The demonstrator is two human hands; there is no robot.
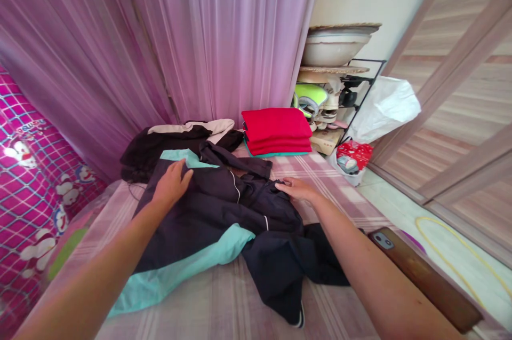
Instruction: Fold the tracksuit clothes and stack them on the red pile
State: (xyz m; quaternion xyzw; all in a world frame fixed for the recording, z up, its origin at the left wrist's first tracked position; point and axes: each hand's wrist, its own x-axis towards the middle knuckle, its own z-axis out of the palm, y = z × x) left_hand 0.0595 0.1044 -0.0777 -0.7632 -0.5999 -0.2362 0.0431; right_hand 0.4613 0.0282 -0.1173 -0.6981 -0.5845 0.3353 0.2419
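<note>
A dark navy jacket (200,206) with mint green side panels lies spread on the pink checked bed cover (320,313), its collar end toward the right and its sleeves loose. My left hand (173,182) lies on the jacket's far left part, by the mint edge, with its fingers slightly apart. At the collar end, my right hand (294,189) has its thumb and fingers closed on the edge of the cloth. Behind the jacket is a heap of black and white clothing (160,145). A stack of folded red clothes (277,132) sits at the back.
A brown phone (426,276) lies at the bed's right edge. Purple curtains (224,36) hang behind. At the back right stand a rack (370,92) with bowls and shoes, and a white bag (388,108). Pink patterned fabric (32,180) is at the left.
</note>
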